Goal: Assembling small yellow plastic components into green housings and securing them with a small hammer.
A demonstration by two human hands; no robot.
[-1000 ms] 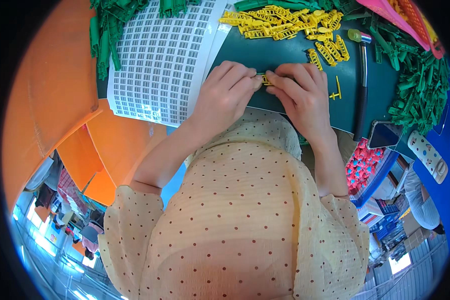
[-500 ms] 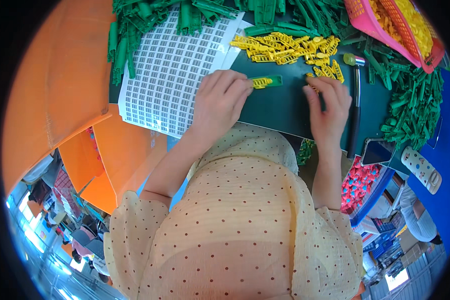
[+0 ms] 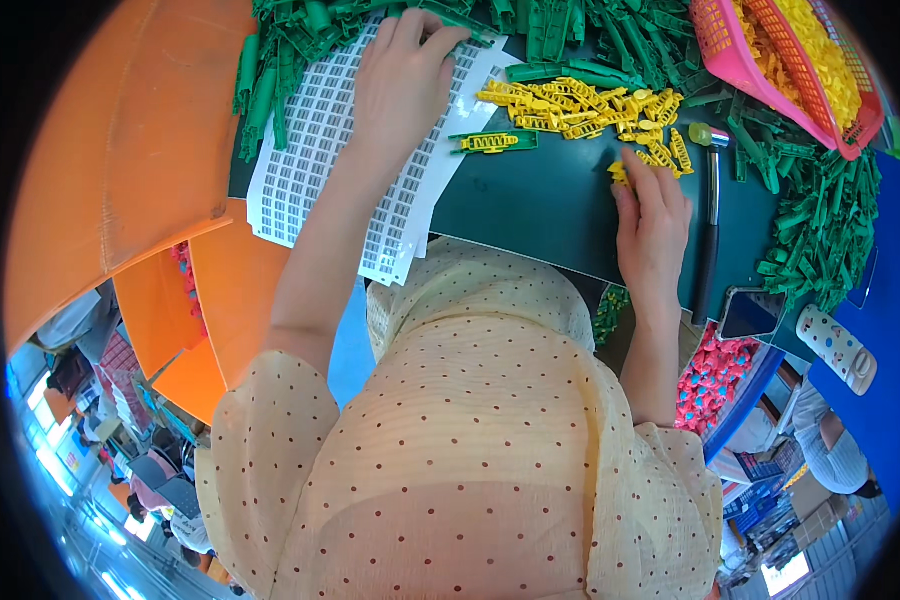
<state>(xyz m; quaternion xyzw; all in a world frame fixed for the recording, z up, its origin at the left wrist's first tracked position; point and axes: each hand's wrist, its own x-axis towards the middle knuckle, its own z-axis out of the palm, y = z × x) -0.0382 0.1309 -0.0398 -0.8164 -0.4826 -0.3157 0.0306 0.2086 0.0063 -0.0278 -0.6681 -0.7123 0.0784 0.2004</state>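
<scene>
My left hand (image 3: 405,85) reaches to the far edge of the table, over the label sheets. Its bent fingers and thumb close on a long green plastic piece (image 3: 482,38) at the edge of the pile; the grip is partly hidden. A green piece with a yellow ladder-like part (image 3: 490,143) set in it lies alone on the dark table. In a pinch, my right hand (image 3: 655,225) holds a small yellow plastic part (image 3: 619,173) just below the heap of yellow parts (image 3: 570,105). White sheets of printed labels (image 3: 310,150) lie under my left forearm.
Green plastic pieces (image 3: 820,230) are heaped along the back and right. A hammer-like tool (image 3: 712,200) lies right of my right hand, with a phone (image 3: 750,313) and a patterned white case (image 3: 836,348) nearby. A pink basket (image 3: 718,40) of yellow parts stands at the back right.
My left hand has let go of the green piece with the yellow insert and moved up and left to the green pile. My right hand stays near the yellow heap.
</scene>
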